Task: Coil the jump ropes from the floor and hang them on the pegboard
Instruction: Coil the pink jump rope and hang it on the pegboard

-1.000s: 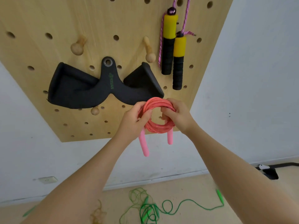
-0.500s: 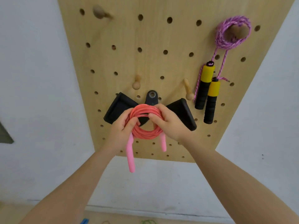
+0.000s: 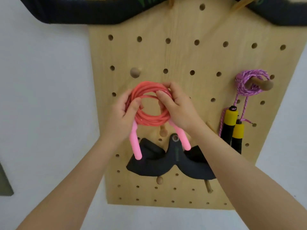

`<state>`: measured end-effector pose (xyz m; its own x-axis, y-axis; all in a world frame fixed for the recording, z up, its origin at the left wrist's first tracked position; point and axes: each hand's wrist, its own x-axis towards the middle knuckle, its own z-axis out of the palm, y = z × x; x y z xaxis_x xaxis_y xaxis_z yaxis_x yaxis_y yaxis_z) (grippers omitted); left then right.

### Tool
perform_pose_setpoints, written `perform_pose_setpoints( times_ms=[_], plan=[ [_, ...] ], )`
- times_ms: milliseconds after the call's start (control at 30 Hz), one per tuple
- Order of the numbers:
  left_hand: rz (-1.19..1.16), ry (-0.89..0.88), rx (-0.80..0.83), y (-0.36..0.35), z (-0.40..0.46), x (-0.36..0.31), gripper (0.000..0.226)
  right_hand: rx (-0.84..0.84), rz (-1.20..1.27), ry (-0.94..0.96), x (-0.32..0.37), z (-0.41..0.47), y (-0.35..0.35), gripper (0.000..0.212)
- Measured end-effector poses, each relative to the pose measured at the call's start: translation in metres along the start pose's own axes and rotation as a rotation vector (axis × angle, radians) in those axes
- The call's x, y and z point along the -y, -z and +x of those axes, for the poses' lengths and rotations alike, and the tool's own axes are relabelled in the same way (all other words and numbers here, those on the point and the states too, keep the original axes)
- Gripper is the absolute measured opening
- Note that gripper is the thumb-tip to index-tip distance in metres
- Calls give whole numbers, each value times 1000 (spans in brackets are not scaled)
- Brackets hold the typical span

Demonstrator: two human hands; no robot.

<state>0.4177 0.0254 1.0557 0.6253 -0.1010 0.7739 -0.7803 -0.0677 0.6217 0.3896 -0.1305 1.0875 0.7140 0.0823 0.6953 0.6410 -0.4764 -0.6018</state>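
Note:
A coiled red jump rope [image 3: 150, 116] with two pink handles hanging down is held up in front of the wooden pegboard [image 3: 182, 57]. My left hand [image 3: 123, 112] grips the coil's left side and my right hand [image 3: 176, 105] grips its right side. A bare wooden peg [image 3: 135, 72] sticks out just above and left of the coil. A purple jump rope [image 3: 245, 85] with yellow and black handles hangs from a peg at the right of the board.
A black padded grip attachment [image 3: 171, 165] hangs on the board below my hands, with pegs [image 3: 163, 132] around it. Another black item [image 3: 79, 12] spans the top edge. White wall lies on both sides of the board.
Both hands have raised the red coil up the board, from in front of the black attachment to just under the bare peg. The floor has gone out of view.

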Motion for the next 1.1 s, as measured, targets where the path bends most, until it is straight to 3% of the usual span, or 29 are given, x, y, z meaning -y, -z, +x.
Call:
perform_pose_setpoints(
  times_ms=[167, 333, 533, 633, 733, 900, 1100],
  plan=[
    [95, -50, -108, 24, 46, -1, 21, -47, -36, 85, 20, 54, -21, 5],
    [188, -17, -113, 25, 72, 15, 36, -102, -15, 17, 11, 80, -31, 8],
    [123, -32, -129, 27, 93, 16, 32, -241, 19, 52, 11, 94, -32, 10],
    [242, 28, -44, 24, 104, 33, 30, -250, -36, -58, -6, 100, -39, 19],
    [453, 63, -59, 17, 108, 54, 35, -285, -184, -123, -17, 103, -49, 25],
    [359, 126, -156, 1, 101, 47, 42, -420, -332, -101, -20, 95, -66, 38],
    [388, 295, -11, 0, 54, 65, 52, -181, -452, -207, -42, 57, -47, 45]
  ],
)
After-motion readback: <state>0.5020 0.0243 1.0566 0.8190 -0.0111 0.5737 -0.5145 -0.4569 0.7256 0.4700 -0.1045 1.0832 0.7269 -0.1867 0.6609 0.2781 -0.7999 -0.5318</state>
